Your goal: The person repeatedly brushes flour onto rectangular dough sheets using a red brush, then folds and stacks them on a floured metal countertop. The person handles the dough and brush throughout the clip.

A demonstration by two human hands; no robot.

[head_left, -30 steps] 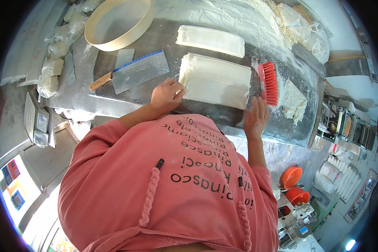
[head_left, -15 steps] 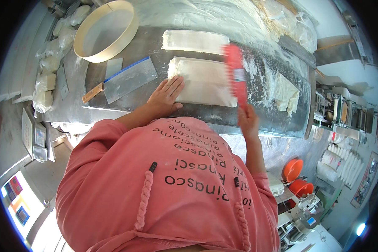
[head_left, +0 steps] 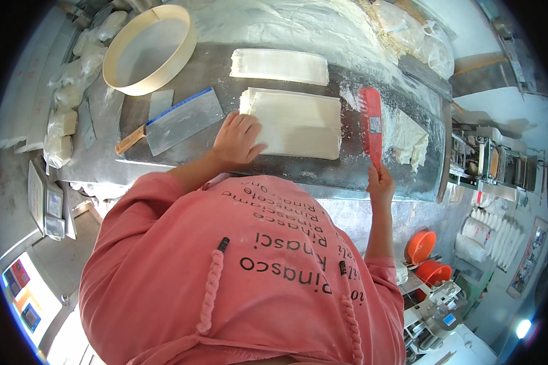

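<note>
My left hand [head_left: 237, 137] rests at the left end of a folded pale dough slab [head_left: 298, 125], fingers loosely bent, thumb apart, holding nothing. Right of the slab, my right hand [head_left: 380, 182] grips the handle of a red brush [head_left: 370, 121], which points away from me. A narrower dough strip [head_left: 279, 66] lies behind the slab. Left of my left hand is a wide metal blade [head_left: 182, 120] with blue edging and a wooden handle. A crumpled pale dough piece [head_left: 411, 137] lies right of the brush on the floury dark board [head_left: 304, 176].
A round sieve [head_left: 146, 84] sits at the back left, near bagged blocks [head_left: 61, 143] and thin grey plates. Flour and clear bags [head_left: 435, 52] lie at the back right. Beyond the table's right end are machinery [head_left: 487, 158] and orange bowls [head_left: 420, 246].
My right hand took hold of the brush, swept it over the slab's right end, then moved it rightward off the dough. My left hand's fingers, stretched onto the slab half a second ago, are more bent.
</note>
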